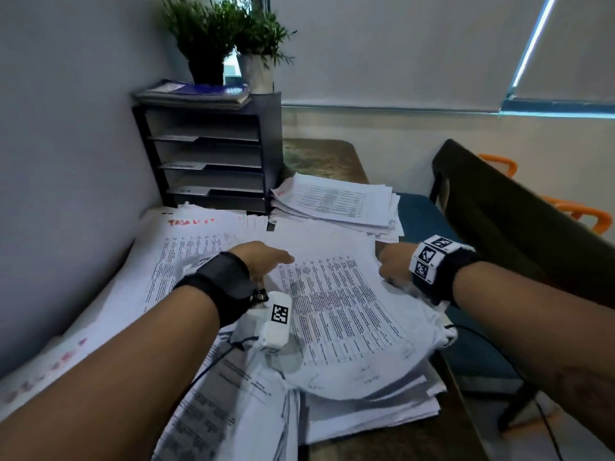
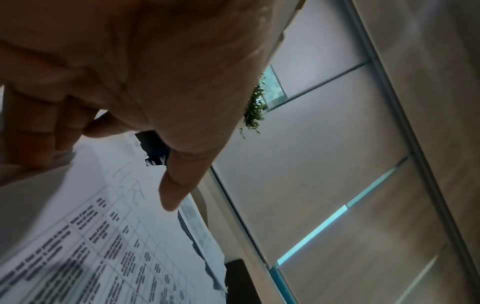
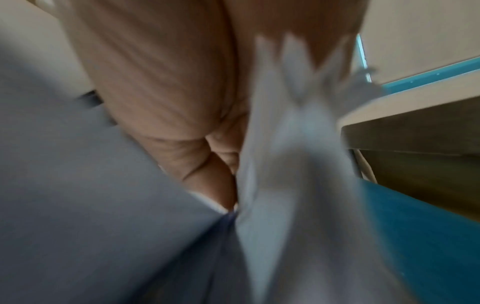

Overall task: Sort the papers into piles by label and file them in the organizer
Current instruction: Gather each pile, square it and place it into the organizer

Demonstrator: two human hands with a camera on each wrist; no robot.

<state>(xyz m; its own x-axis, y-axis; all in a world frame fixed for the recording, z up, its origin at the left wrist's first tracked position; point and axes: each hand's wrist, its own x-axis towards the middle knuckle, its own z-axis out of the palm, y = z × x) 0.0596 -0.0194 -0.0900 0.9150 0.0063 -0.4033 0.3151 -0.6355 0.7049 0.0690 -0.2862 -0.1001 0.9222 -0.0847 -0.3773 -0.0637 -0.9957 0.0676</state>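
Note:
A sheaf of white papers [image 1: 339, 311] printed with a table tops the big loose pile on the desk. My left hand [image 1: 266, 261] holds its left side, thumb [image 2: 176, 185] straight on top and fingers [image 2: 39, 123] curled at the edge. My right hand [image 1: 392, 267] grips the sheaf's right edge, pinching a bunch of sheets [image 3: 285, 164] in a blurred right wrist view. More sheets with a red label [image 1: 189, 222] lie at the left. A separate stack [image 1: 336, 201] sits beside the black tiered organizer [image 1: 213, 154], whose trays hold a few sheets.
Notebooks [image 1: 196, 93] and two potted plants [image 1: 206, 38] stand on the organizer. A grey wall runs along the desk's left side. A dark chair [image 1: 499, 211] with a blue seat [image 1: 422, 217] is close on the right, orange chairs [image 1: 579, 211] behind it. A cable [image 1: 213, 364] trails from my left wrist.

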